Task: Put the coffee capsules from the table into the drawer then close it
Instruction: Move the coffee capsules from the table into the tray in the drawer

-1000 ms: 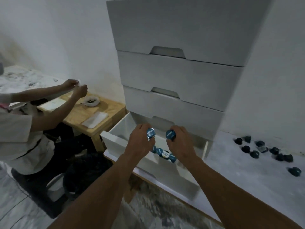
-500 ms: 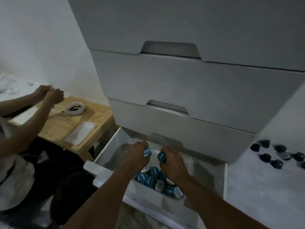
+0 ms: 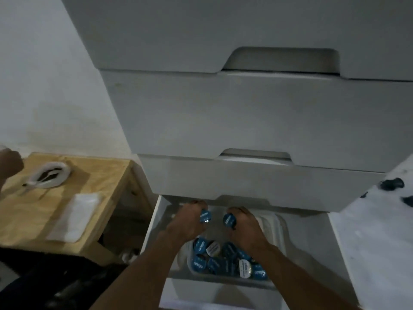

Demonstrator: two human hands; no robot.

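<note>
The bottom drawer point(image 3: 154, 222) of a white chest stands pulled out. Both my hands reach deep into it, under the drawer above. My left hand point(image 3: 185, 222) grips a blue-lidded coffee capsule point(image 3: 205, 216). A second blue capsule point(image 3: 229, 221) is held in my right hand point(image 3: 245, 227). Nearer the drawer's front, a pile of several blue capsules point(image 3: 225, 258) lies in a clear tray. A few dark capsules point(image 3: 391, 184) remain on the white table at the far right.
Three shut drawers point(image 3: 245, 117) of the chest rise above the open one. A low wooden table point(image 3: 26, 211) at the left holds a white dish and a white pad. Another person's hand shows at the left edge. White tabletop point(image 3: 380, 242) lies right of the drawer.
My head has moved closer and lower toward the chest. Both hands have pushed further back into the drawer, each still holding its capsule.
</note>
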